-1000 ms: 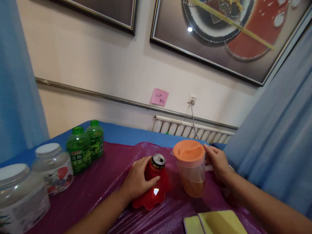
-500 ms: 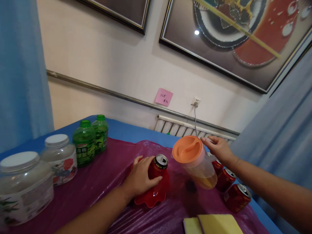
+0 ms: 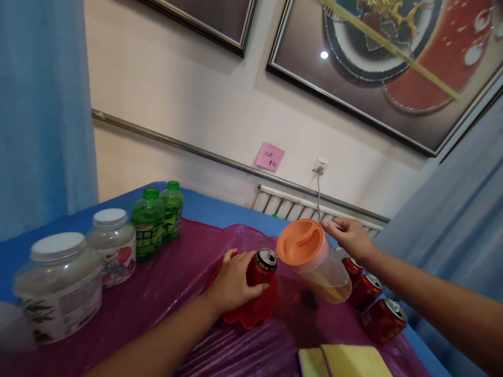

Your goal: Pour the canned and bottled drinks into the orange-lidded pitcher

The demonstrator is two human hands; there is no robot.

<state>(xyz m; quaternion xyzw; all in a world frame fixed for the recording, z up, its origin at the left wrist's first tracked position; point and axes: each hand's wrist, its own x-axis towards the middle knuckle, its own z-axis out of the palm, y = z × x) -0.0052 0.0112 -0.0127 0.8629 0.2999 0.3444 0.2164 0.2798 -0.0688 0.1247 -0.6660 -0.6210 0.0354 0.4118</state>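
Note:
My left hand (image 3: 232,283) is wrapped round the side of a red drink can (image 3: 260,268) with an opened top. The can stands in a red dish with a scalloped rim (image 3: 249,317). My right hand (image 3: 352,238) grips the handle of a clear plastic pitcher (image 3: 332,285) with an orange lid (image 3: 301,243). Tilted toward the can, the pitcher has its lid end close to the can's top. Some yellowish liquid lies low inside it. I cannot make out any stream between pitcher and can.
Several red cans (image 3: 384,320) stand to the right, partly behind the pitcher. A yellow cloth (image 3: 346,361) lies at the front. On the left are two white-lidded jars (image 3: 58,293) and two green bottles (image 3: 147,225). Purple plastic sheeting (image 3: 165,309) covers the blue table; a dark wet patch shows on it.
The pitcher has come slightly closer to the can. My view has shifted a little left, so the jars and bottles appear further right. Both hands keep their holds.

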